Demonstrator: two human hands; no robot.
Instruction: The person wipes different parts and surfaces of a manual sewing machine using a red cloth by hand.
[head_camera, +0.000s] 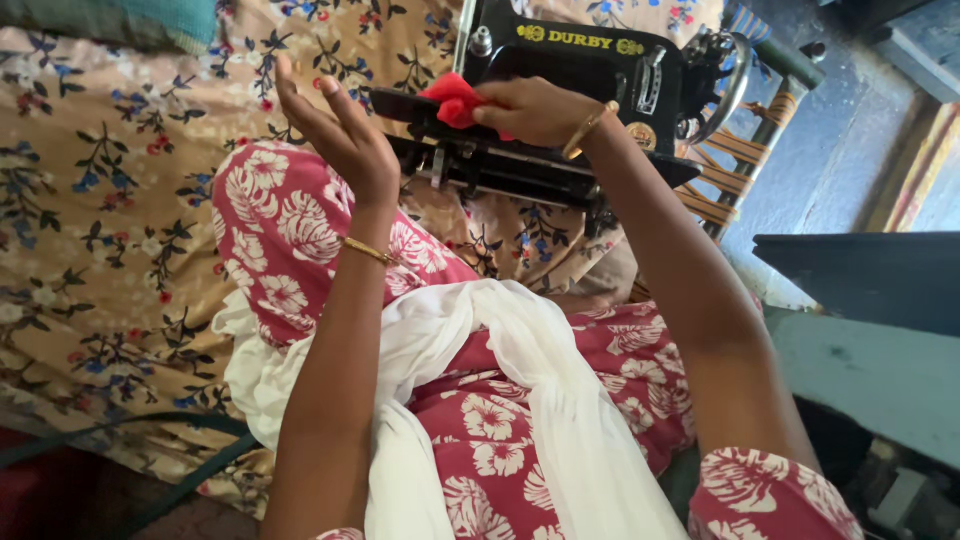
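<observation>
Floral bedsheet behind — right hand pinches red cloth against sewing machine; left hand open, empty.

A small red cloth sits bunched and crumpled against the flat bed of a black sewing machine. The machine is tilted, with its metal underside showing along its lower edge and its handwheel at the right end.

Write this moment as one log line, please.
right hand: grip on red cloth against black sewing machine | left hand: open, raised, holding nothing | floral fabric beneath
</observation>
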